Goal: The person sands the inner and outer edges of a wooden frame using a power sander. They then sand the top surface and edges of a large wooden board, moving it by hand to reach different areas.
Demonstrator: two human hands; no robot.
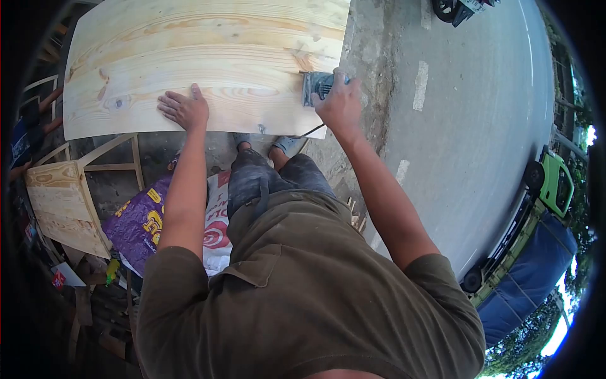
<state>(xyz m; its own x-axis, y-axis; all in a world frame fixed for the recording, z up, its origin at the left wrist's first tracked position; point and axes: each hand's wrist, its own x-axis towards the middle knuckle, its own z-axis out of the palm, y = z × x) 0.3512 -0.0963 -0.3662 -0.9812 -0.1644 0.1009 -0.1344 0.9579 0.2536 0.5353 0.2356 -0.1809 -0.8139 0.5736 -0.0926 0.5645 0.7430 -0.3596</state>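
Two hands at work, well apart, both on a wooden board [208, 57]. Left hand [183, 110] lies flat, fingers spread, palm pressed on the board near its close edge. Right hand [341, 101] is clamped over a sander [315, 85], fingers wrapped on top of its housing. Sander sits on the board's right end, close to the corner. Grey-blue body, no brand label readable. Thin cord [312, 131] runs from it down across the board edge.

Board is pale pine with knots and lies flat in front of the person, filling the upper left of the view. What holds it up cannot be told.

Writing: purple sack [142, 221] on the ground below the board has big yellow letters, creased and only partly visible, not readable. White sack [216, 234] next to it shows a red swirl mark and red letters, partly hidden behind the person's leg, not readable.

Containers: wooden crate [63, 205] stands at left, slatted side facing up, contents cannot be told. Scrap wood lies around it.

Right side is road [480, 126] with white dashes. Green truck [555, 183] at the far right edge, its load bed covered by a blue tarp [530, 278], load hidden.
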